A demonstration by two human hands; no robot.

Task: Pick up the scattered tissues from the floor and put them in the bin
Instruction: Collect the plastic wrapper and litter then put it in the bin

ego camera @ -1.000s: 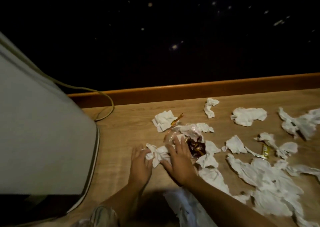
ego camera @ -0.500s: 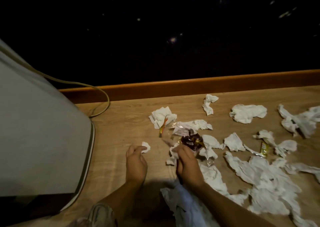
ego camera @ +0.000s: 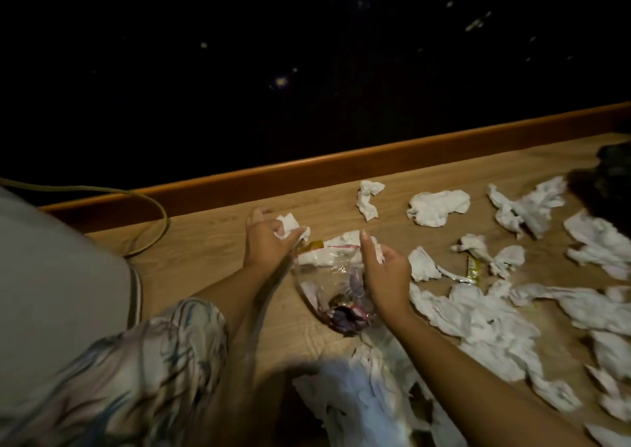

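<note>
One head-worn camera looks steeply down, close over the hands (ego camera: 327, 258) and wooden floor (ego camera: 211, 241).

I see my left hand (ego camera: 264, 241) clutching a crumpled tissue (ego camera: 290, 226) mid-frame; my right hand (ego camera: 386, 272) holds a clear plastic bag (ego camera: 327, 286); loose tissues (ego camera: 478, 320) litter the right.

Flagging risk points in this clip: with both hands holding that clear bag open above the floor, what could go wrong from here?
1. The clear plastic bag hangs slack between the left hand and right hand; the dark wrappers inside might spill.
2. The small tissue is only pinched in the left hand and might drop.
3. Many scattered tissues remain, and no bin is clearly visible.
</note>
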